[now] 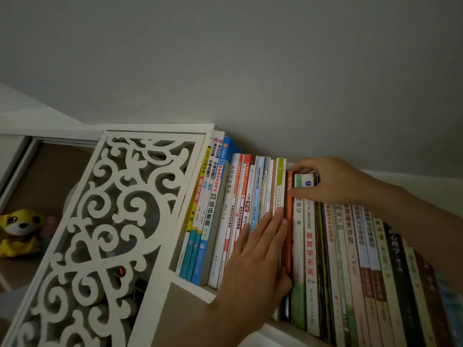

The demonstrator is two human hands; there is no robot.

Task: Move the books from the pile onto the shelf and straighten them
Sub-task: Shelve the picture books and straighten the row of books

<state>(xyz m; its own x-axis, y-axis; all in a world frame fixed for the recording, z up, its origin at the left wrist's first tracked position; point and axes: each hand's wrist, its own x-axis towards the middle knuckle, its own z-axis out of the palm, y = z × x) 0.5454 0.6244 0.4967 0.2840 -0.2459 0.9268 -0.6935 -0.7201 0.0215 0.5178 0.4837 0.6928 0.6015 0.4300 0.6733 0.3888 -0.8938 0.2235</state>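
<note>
rightmost books (436,296) blurred and cut by the edge, left hand (255,261) covering lower spines

The picture was dim overall, with a flat, grey cast and no visible lamp or window. Soft light fell evenly from above and in front, leaving the wall (250,58) a muted grey-green. Shadows were faint: a slight one lay under the left hand (253,261) across the book spines (310,246). No glare showed. Wide-angle distortion tilted the shelf (193,284) and bent lines near the edges. Spines at the far right were smeared and unreadable; central titles stayed legible. A yellow plush toy (20,229) at the left edge looked soft and slightly grainy.
</note>
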